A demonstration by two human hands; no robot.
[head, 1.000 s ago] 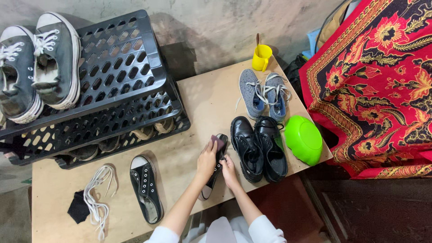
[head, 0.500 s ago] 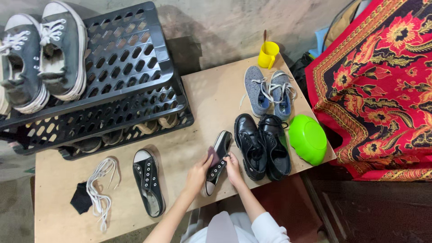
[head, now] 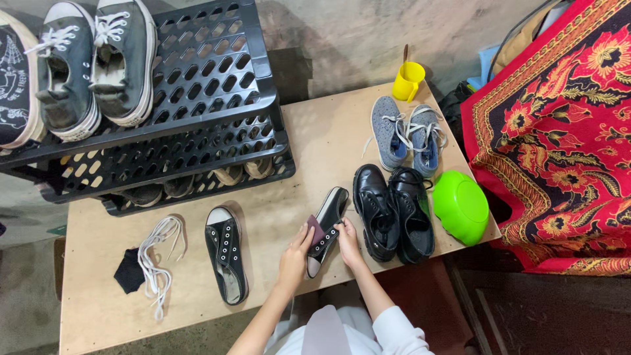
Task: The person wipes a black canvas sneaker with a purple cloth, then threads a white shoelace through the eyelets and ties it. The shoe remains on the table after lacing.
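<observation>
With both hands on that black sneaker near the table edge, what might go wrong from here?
The black sneaker lies close to the table front edge under the left hand and right hand; a tug might slide it off. The green bowl overhangs the right edge and may fall if bumped. The loose white laces could snag and drag.

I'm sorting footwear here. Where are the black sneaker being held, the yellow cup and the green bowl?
black sneaker (head: 328, 220), head view, on its laced upper.
yellow cup (head: 407, 81), head view, on its side wall.
green bowl (head: 461, 205), head view, on its upturned base.
</observation>
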